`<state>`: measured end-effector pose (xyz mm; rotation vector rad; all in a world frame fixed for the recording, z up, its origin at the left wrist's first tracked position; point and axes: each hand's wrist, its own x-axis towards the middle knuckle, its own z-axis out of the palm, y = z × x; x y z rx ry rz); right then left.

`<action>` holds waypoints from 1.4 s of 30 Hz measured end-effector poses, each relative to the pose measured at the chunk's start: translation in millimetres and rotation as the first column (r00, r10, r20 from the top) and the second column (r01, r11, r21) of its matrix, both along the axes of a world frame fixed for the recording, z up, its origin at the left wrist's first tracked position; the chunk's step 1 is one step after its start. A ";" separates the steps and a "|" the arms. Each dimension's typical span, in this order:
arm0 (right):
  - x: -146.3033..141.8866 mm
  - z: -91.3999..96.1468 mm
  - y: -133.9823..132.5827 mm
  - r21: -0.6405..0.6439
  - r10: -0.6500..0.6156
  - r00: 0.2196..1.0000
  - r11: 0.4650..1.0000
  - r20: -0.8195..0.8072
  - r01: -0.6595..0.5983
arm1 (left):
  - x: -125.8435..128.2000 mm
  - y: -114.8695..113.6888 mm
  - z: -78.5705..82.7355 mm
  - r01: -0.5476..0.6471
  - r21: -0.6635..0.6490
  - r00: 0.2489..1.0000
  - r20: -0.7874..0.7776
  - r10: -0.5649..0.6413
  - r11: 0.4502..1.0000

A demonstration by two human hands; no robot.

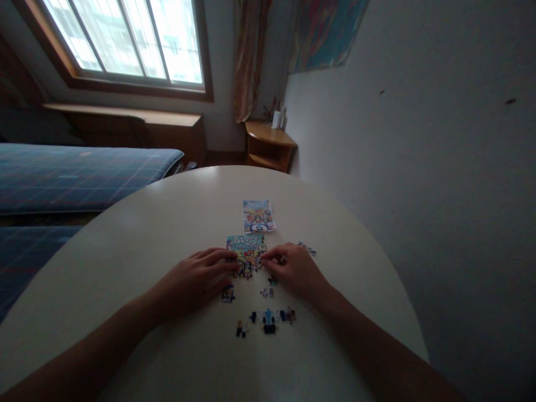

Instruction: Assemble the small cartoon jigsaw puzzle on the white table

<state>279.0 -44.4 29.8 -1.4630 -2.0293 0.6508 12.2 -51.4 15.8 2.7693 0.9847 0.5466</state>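
Note:
A partly joined jigsaw puzzle (pixel 247 242) with "BLUEY" lettering lies on the white round table. My left hand (pixel 203 276) rests flat at its left edge, fingers stretched out and touching it. At the right edge, my right hand (pixel 298 271) pinches a small puzzle piece, mostly hidden by the thumb and forefinger. Loose puzzle pieces (pixel 267 292) lie just below the puzzle, and one piece (pixel 228 294) is beside my left thumb. Closer to me are a joined strip of pieces (pixel 269 319) and a small separate piece (pixel 242 328).
Beyond the puzzle lies a printed picture sheet (pixel 258 216) with similar art. More pieces (pixel 309 248) lie past my right hand. The round table (pixel 167 223) has a wall (pixel 439 184) on its right and a plaid mattress (pixel 84 176) on its left. A wooden corner stand (pixel 270 134) is behind.

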 end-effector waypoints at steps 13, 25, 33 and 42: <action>2.1 -1.5 0.3 -0.007 0.038 0.998 0.999 -0.046 -0.039 | 1.0 -0.8 0.3 -0.014 0.013 1.000 -0.024 0.014 1.000; 1.8 7.0 -3.9 0.088 0.011 0.986 0.996 0.169 -0.026 | 0.8 -0.9 0.8 -0.005 0.005 1.000 -0.005 0.006 1.000; -7.8 8.7 -11.4 0.053 0.022 0.972 0.998 0.232 -0.036 | 0.3 -0.3 0.1 0.000 -0.003 1.000 -0.002 0.000 1.000; -6.4 13.4 -10.7 -0.029 0.009 0.979 1.000 0.205 -0.003 | 0.6 -0.5 0.0 -0.003 0.011 1.000 -0.009 0.003 1.000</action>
